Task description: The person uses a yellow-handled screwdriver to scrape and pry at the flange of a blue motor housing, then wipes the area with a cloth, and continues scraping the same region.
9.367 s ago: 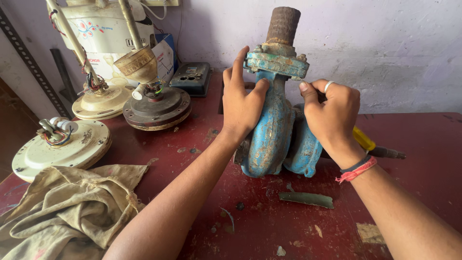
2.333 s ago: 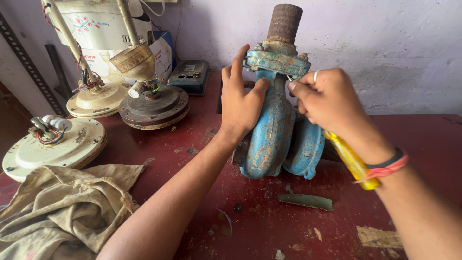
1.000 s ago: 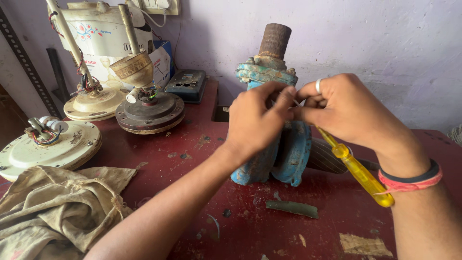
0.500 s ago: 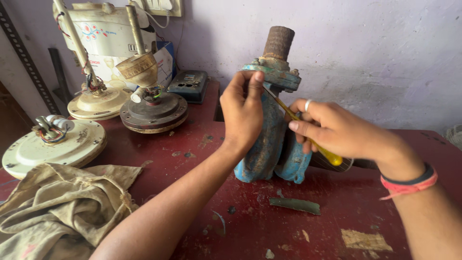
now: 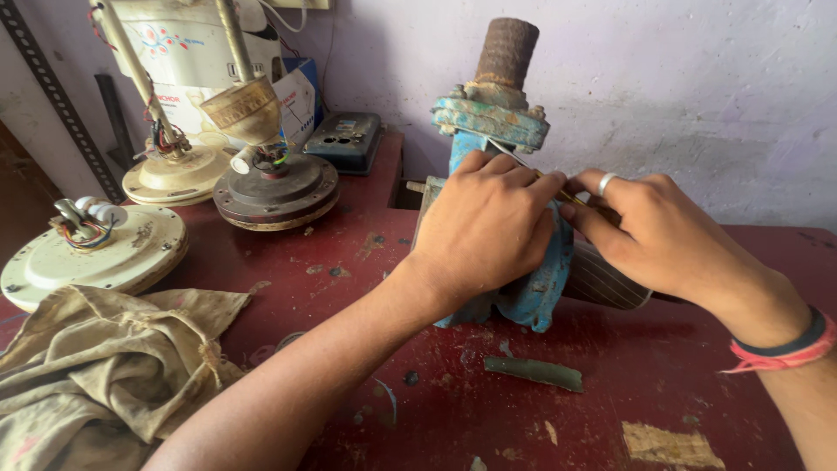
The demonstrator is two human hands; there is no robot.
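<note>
1. Blue pump body (image 5: pixel 532 296) stands upright on red table (image 5: pixel 349 253), rusty pipe (image 5: pixel 506 52) on top.
2. Left hand (image 5: pixel 488 231) wraps the pump, fingers curled together.
3. Right hand (image 5: pixel 663 231) pinches a thin screwdriver shaft (image 5: pixel 536 170), tip at the flange.

Single head-worn view, angled down and forward from close range. Faces a scuffed dark-red table (image 5: pixel 366 262) and a pale lilac plaster wall (image 5: pixel 697 96) behind it. Both forearms enter from the bottom edge. No second view.
</note>
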